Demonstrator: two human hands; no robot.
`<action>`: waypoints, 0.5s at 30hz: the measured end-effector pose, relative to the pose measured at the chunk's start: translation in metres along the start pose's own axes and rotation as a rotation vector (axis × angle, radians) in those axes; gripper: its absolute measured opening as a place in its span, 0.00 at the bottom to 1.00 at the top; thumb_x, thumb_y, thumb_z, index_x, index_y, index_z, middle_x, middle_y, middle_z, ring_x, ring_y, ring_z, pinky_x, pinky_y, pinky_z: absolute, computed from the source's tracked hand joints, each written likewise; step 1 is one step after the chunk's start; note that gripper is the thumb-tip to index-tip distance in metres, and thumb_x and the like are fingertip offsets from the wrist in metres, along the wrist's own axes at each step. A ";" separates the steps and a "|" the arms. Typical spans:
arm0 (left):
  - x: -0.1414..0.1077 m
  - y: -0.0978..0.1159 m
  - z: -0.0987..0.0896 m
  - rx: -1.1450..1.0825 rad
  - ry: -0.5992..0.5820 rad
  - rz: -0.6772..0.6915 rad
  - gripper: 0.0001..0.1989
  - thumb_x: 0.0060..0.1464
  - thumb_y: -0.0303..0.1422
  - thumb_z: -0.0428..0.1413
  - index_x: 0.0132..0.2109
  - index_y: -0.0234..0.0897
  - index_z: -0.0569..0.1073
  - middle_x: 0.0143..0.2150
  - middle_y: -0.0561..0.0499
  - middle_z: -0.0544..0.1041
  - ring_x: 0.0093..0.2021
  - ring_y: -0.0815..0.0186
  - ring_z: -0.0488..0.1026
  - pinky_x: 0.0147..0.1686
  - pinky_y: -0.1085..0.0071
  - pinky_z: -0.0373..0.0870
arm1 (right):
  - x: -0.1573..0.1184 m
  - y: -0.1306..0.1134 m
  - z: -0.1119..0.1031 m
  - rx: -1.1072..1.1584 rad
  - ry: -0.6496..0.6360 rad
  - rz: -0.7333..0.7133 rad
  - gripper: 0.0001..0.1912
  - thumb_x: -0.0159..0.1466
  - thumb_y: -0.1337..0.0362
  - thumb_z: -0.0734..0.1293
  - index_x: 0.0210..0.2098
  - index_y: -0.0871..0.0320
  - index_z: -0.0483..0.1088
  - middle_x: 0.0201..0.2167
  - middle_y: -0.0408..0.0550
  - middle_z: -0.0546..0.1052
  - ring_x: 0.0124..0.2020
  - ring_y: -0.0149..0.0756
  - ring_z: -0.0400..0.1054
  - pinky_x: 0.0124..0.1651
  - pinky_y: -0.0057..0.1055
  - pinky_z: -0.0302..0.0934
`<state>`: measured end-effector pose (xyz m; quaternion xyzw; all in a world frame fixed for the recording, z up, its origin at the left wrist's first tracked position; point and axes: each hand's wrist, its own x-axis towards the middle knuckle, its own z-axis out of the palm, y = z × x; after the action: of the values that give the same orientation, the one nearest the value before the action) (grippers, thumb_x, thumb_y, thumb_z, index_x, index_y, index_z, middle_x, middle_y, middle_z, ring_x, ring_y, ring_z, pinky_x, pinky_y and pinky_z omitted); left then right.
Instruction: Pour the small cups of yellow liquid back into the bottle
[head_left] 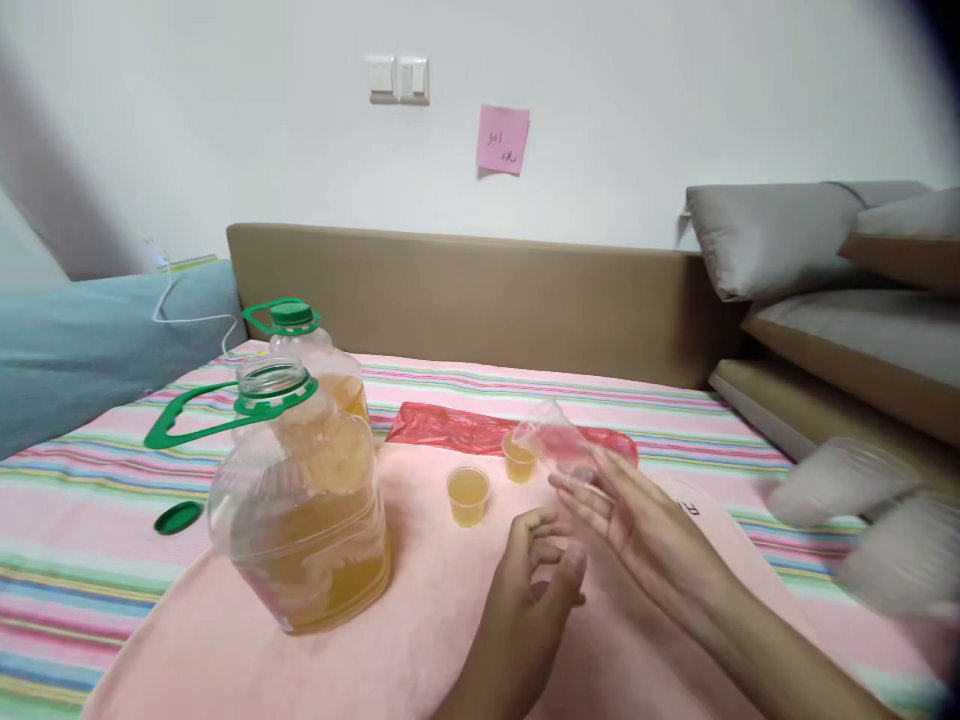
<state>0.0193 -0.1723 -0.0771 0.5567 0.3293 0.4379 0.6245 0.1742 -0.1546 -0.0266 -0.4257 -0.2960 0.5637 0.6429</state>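
By a low swing of the clear plastic item [551, 428], which seems to be loosely held by the right hand [646, 525], 1 filled cup [519, 463] just beyond that hand could be tipped and spilled, while nothing is held by the half-curled left hand [529, 595].
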 end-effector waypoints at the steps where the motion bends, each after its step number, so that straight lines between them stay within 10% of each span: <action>1: -0.001 -0.003 0.004 -0.080 0.010 -0.046 0.31 0.64 0.52 0.61 0.63 0.38 0.65 0.62 0.37 0.74 0.59 0.55 0.76 0.54 0.60 0.78 | -0.013 0.008 -0.008 0.017 0.022 0.039 0.23 0.59 0.49 0.80 0.49 0.51 0.76 0.51 0.50 0.80 0.57 0.50 0.77 0.62 0.46 0.73; 11: -0.007 -0.023 0.013 -0.216 0.008 -0.072 0.26 0.60 0.47 0.67 0.57 0.38 0.71 0.59 0.38 0.79 0.60 0.50 0.78 0.60 0.55 0.74 | -0.070 0.057 -0.033 0.123 0.012 0.155 0.25 0.66 0.47 0.74 0.57 0.53 0.74 0.58 0.54 0.79 0.61 0.52 0.75 0.68 0.51 0.66; 15: -0.007 -0.026 0.010 -0.100 0.039 -0.050 0.24 0.60 0.47 0.67 0.56 0.41 0.72 0.63 0.40 0.76 0.64 0.50 0.75 0.63 0.54 0.73 | -0.063 0.045 -0.056 -0.204 0.075 -0.060 0.33 0.60 0.46 0.79 0.61 0.47 0.71 0.65 0.55 0.74 0.67 0.55 0.68 0.69 0.54 0.64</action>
<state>0.0299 -0.1832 -0.1012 0.5078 0.3327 0.4489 0.6557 0.1891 -0.2284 -0.0856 -0.5006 -0.3401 0.4950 0.6235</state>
